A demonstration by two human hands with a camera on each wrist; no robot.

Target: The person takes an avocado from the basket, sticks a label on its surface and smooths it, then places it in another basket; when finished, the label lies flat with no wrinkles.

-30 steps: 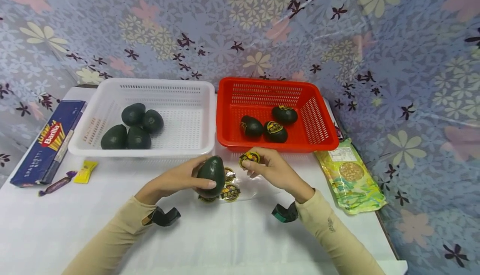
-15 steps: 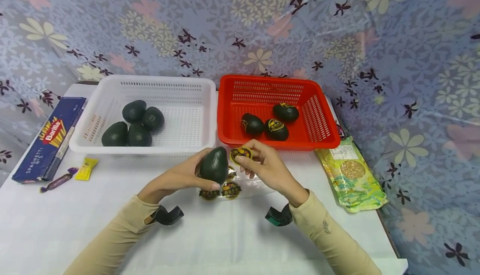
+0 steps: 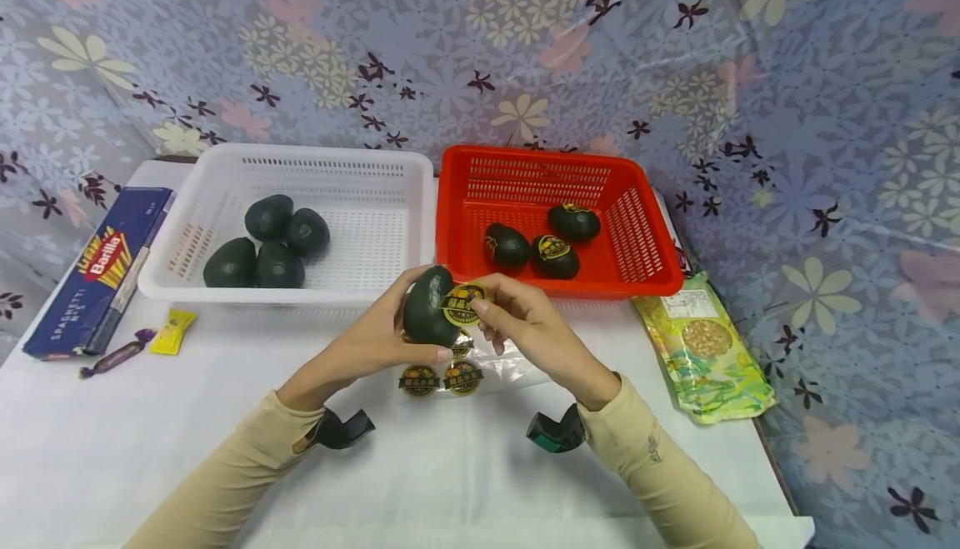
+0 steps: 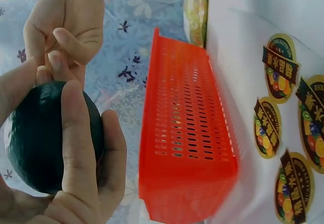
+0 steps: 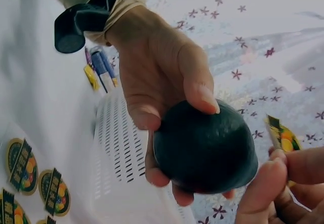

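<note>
1. The avocado (image 3: pixel 426 311) is up off the surface (image 3: pixel 450 482), in front of the white basket (image 3: pixel 367 241) and red basket (image 3: pixel 637 224). The left hand (image 3: pixel 367 341) grips it, thumb and fingers round its sides; firm but gentle support should withstand pressing without bruising.
2. The right hand (image 3: pixel 536 328) pinches a sticker (image 3: pixel 459 309) by its edge. It overlaps the fruit in the head view, but the right wrist view shows a gap, so contact seems not yet made.
3. Square the sticker's band before touching down, glue towards the skin; which face is sticky cannot be made out.
4. Choose a broad, smooth patch, free of the left hand's fingers. The labelled fruit in the red basket offers a pattern.
5. Land one part lightly, then smooth outwards; the curve will probably pucker the rim if pressed all at once.
6. Release the pinched edge last and rub it down.
7. Work above the spare stickers (image 3: pixel 462 376) without brushing them.
</note>
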